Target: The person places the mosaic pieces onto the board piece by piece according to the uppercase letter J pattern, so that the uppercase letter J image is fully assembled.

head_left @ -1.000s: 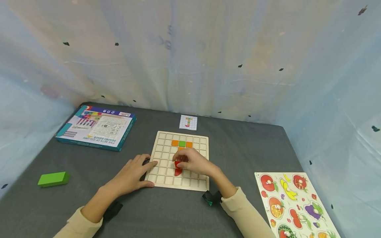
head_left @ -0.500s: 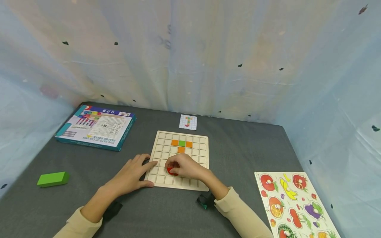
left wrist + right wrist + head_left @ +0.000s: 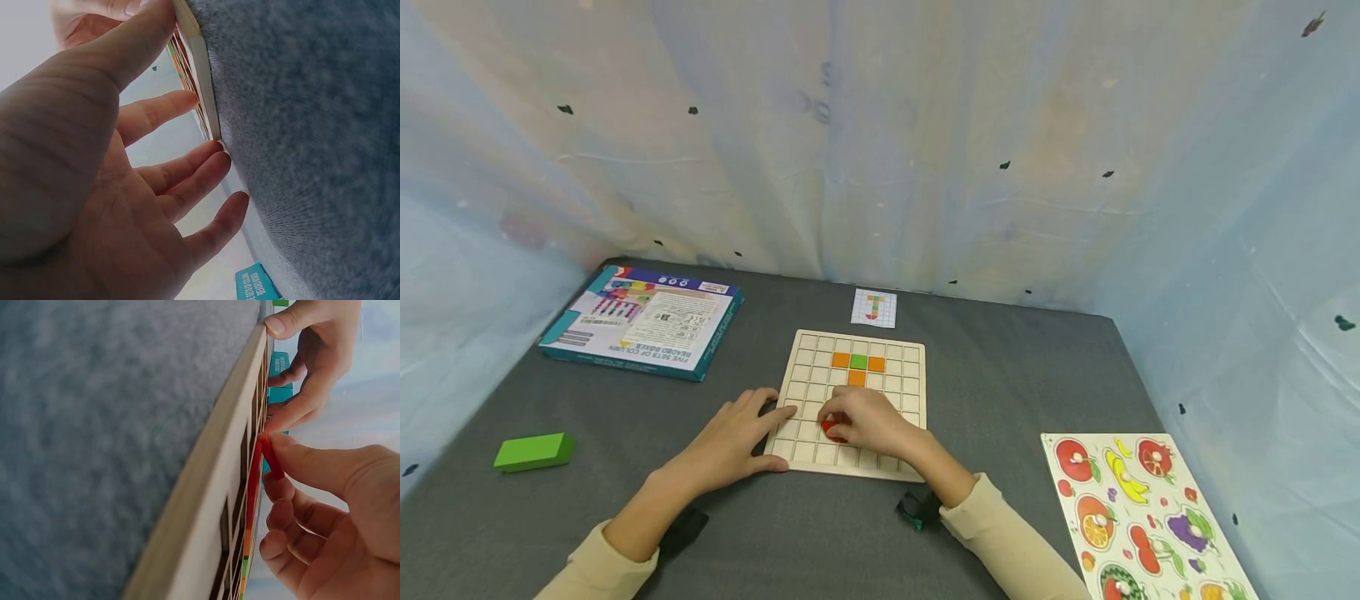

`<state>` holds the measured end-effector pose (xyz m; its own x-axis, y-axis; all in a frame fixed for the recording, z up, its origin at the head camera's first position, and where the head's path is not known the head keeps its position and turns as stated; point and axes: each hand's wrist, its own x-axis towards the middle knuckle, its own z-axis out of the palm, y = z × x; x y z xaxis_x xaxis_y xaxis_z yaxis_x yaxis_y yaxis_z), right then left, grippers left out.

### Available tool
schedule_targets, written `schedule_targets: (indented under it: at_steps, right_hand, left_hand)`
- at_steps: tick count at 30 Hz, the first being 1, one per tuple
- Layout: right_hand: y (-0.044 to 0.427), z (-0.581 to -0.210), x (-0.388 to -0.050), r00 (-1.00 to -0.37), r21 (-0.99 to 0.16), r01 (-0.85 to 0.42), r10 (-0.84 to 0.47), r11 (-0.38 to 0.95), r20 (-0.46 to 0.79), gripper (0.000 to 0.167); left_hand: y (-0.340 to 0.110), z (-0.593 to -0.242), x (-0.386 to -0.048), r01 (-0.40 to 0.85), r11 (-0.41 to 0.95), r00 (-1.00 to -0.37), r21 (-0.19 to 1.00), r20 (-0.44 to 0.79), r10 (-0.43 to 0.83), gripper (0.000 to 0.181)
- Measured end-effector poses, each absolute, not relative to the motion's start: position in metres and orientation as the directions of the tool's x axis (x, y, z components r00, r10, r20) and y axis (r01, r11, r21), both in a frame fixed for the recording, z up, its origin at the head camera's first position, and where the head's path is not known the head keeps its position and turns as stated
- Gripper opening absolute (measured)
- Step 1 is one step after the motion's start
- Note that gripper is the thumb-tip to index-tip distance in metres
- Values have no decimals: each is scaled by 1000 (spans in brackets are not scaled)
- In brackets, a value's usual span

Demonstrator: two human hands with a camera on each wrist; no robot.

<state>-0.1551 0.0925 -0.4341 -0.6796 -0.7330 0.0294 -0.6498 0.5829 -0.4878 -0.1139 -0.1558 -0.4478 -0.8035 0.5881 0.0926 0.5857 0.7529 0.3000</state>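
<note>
A square wooden grid board [image 3: 805, 452] lies on the dark cloth. My left hand [image 3: 737, 437] rests along its left edge, fingers spread, forefinger on top and thumb at the near corner. My right hand [image 3: 871, 421] is over the board's lower middle. Between thumb and forefinger it pinches a small red tile [image 3: 272, 457], tilted above the grid in the right wrist view. Another red tile [image 3: 252, 487] lies flat beside it; in the head view my right hand mostly covers this area. Orange tiles [image 3: 841, 360] and a green tile [image 3: 858, 362] sit in the upper cells.
Behind the board lies a small card [image 3: 874, 308] printed with a coloured grid pattern. A flat teal and white box [image 3: 643, 321] is at the back left, a green block [image 3: 535, 452] at the left. A fruit puzzle board [image 3: 1138, 517] lies at the right.
My right hand has moved a little left and towards me with the red tile, uncovering the orange tile below the green one. Over the last half second it hardly shifts. My left hand stays put.
</note>
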Motion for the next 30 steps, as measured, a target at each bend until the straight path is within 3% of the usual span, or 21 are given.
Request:
schedule_targets:
  at_steps: [11,21,30]
  right_hand:
    - [92,-434,-154,-687,-471,-651,-726,595,32,10]
    - [91,-433,-155,-695,-581,-602,-717,548,43,8]
    - [90,-437,-157,-707,-594,-588,-706,549,47,6]
  left_hand:
    - [-156,-447,-113,582,756,-806,300,91,584,76]
    - [-156,-450,-114,580,759,-808,297,89,583,76]
    - [-156,-449,-114,580,759,-808,296,89,583,76]
